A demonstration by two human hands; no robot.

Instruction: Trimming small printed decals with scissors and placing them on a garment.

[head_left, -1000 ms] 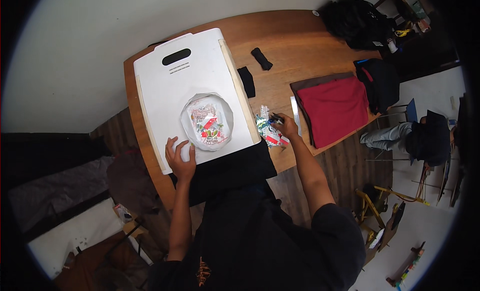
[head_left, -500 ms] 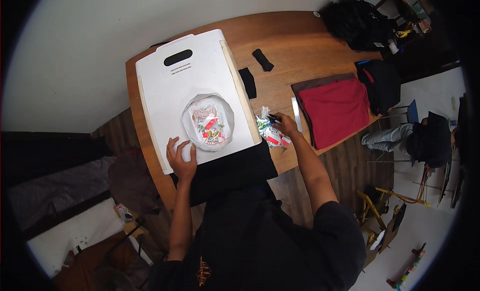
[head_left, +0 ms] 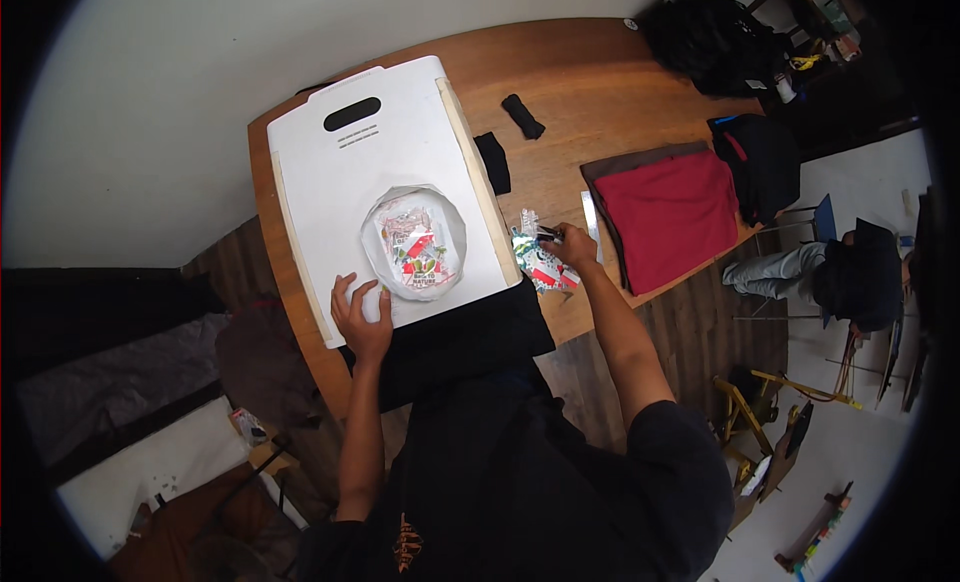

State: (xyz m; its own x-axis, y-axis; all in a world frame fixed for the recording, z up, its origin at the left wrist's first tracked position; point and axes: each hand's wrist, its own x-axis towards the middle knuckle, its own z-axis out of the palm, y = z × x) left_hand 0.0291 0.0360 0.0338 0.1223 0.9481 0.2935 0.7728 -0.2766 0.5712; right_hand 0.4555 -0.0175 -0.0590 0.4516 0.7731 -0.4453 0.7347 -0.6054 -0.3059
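My left hand (head_left: 362,317) rests with spread fingers on the near left part of a large white board (head_left: 310,197) that has an oval handle slot. Just beyond those fingers, a round white plastic or paper container (head_left: 452,222) with a crinkled rim holds printed packaging scraps (head_left: 418,244). To the right of the board, my right hand (head_left: 574,246) is closed around a small black tool (head_left: 548,234), too small to identify. Under and beside that tool lie shiny red, white and green packaging pieces (head_left: 545,270) on the table.
The wooden table (head_left: 560,62) carries a black rolled cloth (head_left: 522,117), a folded red cloth (head_left: 670,222) and a black bag (head_left: 765,167). A black backpack (head_left: 710,42) sits at the far right. Beyond the table's right edge is another person (head_left: 850,272). Black fabric (head_left: 460,337) covers my lap.
The view shifts very slightly. Both hands stay in nearly the same places, the right one still holding the black tool over the packaging pieces.
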